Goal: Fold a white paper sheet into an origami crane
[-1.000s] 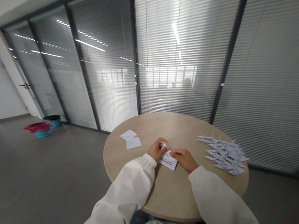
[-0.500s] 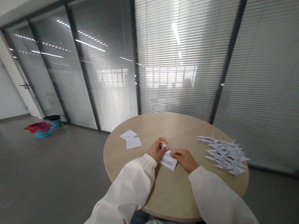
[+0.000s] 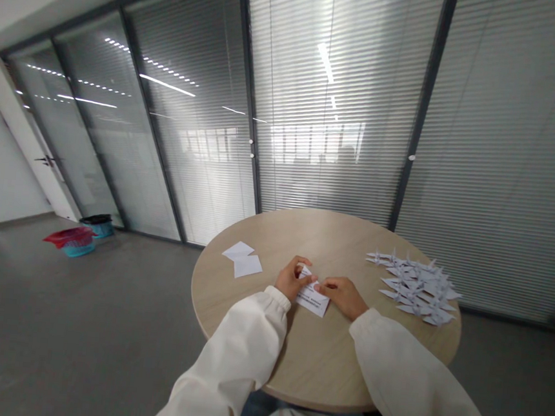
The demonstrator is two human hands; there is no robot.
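While left hand (image 3: 292,279) pinches paper (image 3: 313,297), right hand (image 3: 343,295) holds it

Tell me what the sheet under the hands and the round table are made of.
The sheet looks like thin white paper, matte, with printed lines and a crisp fold. The table seems wood or laminate: pale grain, smooth dull sheen.

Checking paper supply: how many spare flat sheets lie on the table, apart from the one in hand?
2. The far sheet and the near sheet overlap on the table, left of the left hand, which pinches the printed sheet. Others may hide beneath.
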